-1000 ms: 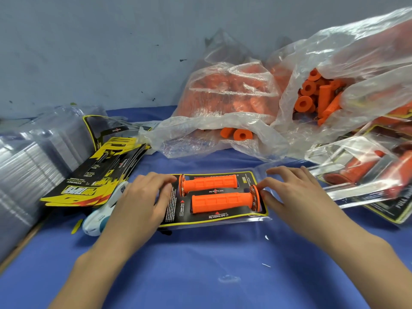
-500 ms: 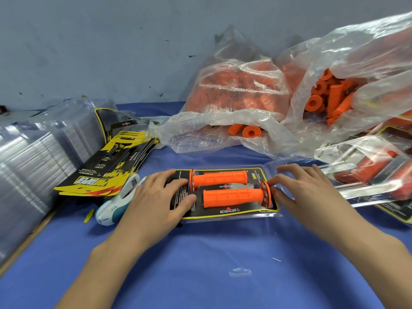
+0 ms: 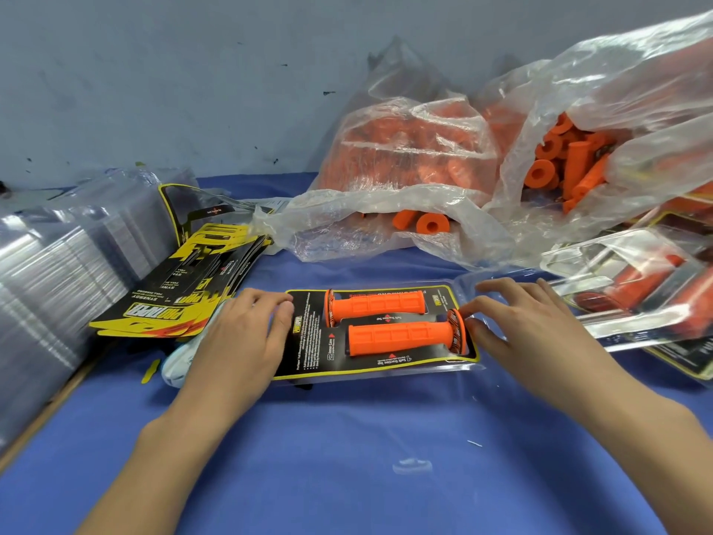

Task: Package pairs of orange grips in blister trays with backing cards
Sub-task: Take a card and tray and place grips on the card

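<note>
- Nearest: blue surface [image 3: 347, 457], both forearms reaching in across it.
- Left hand [image 3: 241, 341]: fingers [image 3: 283, 314] slightly curled and close together, tips resting on the left end of the blister pack [image 3: 378, 370]. No pinch visible.
- Right hand [image 3: 528, 334]: fingers [image 3: 497, 289] spread and arched, tips touching the pack's right end; thumb sits just beside the flange of the nearer grip.
- Between the two sets of fingers: backing card [image 3: 308, 341], black with yellow border, and two orange grips [image 3: 397, 335] lying side by side, flanges at opposite ends.
- Handling, judged: pack is light; clear shell thin, slick and springy, card bends easily, grips rubbery and likely to roll if unseated. Best held at the short ends or flat rim, not over the grips.
- Beyond left fingers: stack of spare cards [image 3: 173, 287], then stacked clear trays [image 3: 50, 272].
- Beyond right fingers: finished packs [image 3: 648, 287].
- Farthest: plastic bags [image 3: 405, 156] of loose grips against the wall.
</note>
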